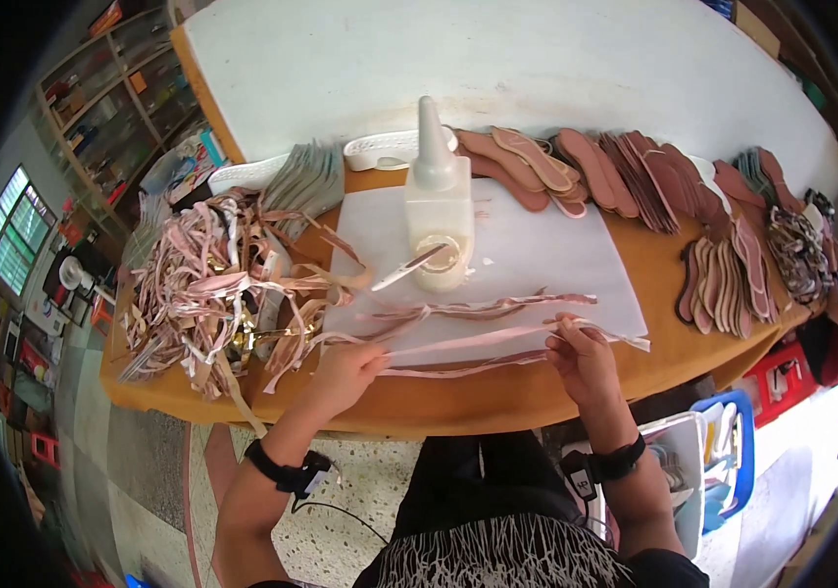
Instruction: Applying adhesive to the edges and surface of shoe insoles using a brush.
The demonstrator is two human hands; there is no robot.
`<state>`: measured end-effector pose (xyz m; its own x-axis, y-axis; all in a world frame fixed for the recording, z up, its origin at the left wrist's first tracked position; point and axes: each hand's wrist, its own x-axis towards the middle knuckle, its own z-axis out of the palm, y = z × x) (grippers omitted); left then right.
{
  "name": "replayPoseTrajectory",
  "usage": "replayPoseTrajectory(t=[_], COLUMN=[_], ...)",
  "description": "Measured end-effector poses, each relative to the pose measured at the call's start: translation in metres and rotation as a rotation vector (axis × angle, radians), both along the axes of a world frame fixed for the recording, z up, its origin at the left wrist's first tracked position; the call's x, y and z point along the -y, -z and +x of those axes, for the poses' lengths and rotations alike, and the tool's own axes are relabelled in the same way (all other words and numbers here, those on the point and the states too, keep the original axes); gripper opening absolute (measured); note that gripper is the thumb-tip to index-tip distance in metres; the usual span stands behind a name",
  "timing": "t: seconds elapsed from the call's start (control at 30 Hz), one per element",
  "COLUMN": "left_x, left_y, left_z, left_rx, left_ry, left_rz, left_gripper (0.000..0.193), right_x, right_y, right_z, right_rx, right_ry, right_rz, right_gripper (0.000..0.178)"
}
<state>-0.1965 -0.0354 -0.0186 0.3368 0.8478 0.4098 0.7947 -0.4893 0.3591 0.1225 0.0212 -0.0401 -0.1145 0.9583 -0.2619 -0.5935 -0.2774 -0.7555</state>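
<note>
A pale pink strip (468, 345) is stretched level between my two hands over the near part of a white sheet. My left hand (348, 377) pinches its left end, and my right hand (581, 358) pinches it near the right end. More pink and white strips (497, 306) lie on the white sheet (556, 245) just beyond. Behind them stands a cream bottle-shaped container (439, 211) with a tall spout and a round opening low on its front. A brush-like tool (407, 268) rests in that opening. To the left of my left hand is a tangled heap of strips (213, 279).
Brown sole-shaped pieces (635, 176) line the table's back right, with more insoles (723, 284) nearer. Grey-green pieces (303, 181) stand behind the heap. An orange cloth (174, 392) covers the table. Below right are a white bin (679, 441) and a red stool (782, 377).
</note>
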Motion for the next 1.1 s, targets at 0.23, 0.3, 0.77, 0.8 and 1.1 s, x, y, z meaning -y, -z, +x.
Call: replayPoseTrajectory(t=[0.23,0.3,0.77,0.8,1.1], left_x=[0.024,0.028,0.034,0.034,0.021], left_y=[-0.007,-0.001,0.020,0.019,0.026], left_z=[0.002,0.003,0.010,0.013,0.024], left_rx=[0.789,0.886,1.547,1.503,1.327], left_ry=[-0.195,-0.175,-0.216,-0.274,-0.424], left_rz=[-0.958,-1.044,-0.881,-0.850,-0.764], left_gripper=[0.017,0.015,0.015,0.015,0.015], right_x=[-0.002,-0.001,-0.009,-0.011,-0.023], right_y=[0.006,0.008,0.019,0.021,0.027], right_z=[0.034,0.041,0.071,0.074,0.100], right_rx=[-0.137,-0.144,-0.029,0.013,0.092], right_ry=[0.089,0.124,0.272,0.268,0.281], right_rz=[0.066,0.057,-0.036,-0.009,-0.041], right_gripper=[0.013,0.012,0.010,0.009,0.012])
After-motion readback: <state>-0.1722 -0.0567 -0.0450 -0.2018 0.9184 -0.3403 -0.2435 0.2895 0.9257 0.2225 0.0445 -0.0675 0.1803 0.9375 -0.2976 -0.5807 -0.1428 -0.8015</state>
